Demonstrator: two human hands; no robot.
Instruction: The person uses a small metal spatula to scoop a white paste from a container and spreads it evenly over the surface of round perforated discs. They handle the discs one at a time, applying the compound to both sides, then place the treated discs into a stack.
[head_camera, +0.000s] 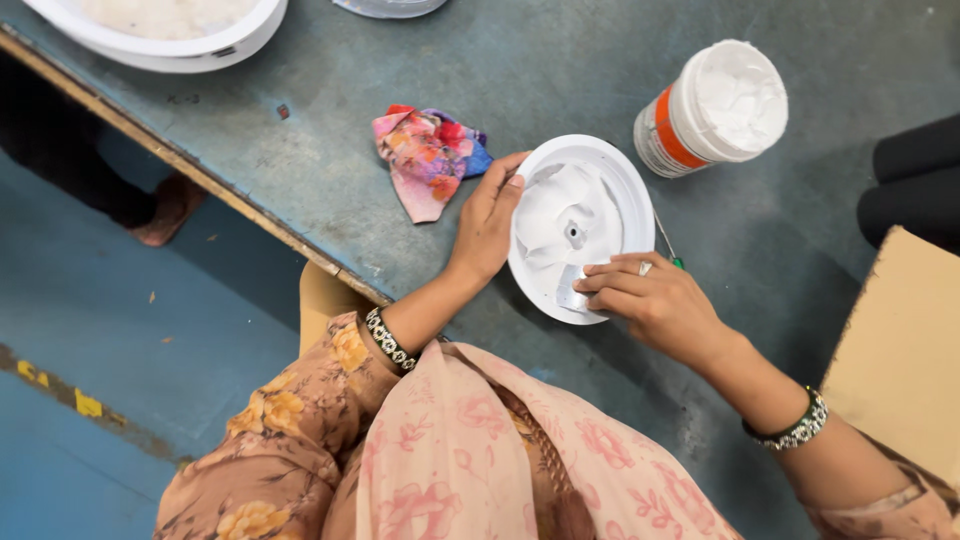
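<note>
The round white dish (581, 228) looks like smooth, slightly glossy plastic, coated inside with thick matt white paste. A small metal blade (572, 288) under the right hand (655, 300) shines dull grey. The desk (500, 70) is painted metal or wood, matt blue-grey, scuffed and worn. The crumpled rag (428, 158) is soft printed cloth. The open tub (712, 108) is smooth plastic holding white paste.

You have two hands at work, your left hand (487, 222) and your right hand (655, 300), with one beaded bracelet on each wrist, two in all. On the counter (820, 250) you have one round white moulded part (578, 226), one open tub of white paste (714, 107), one crumpled multicoloured rag (429, 156) and one large white basin (170, 35).
</note>
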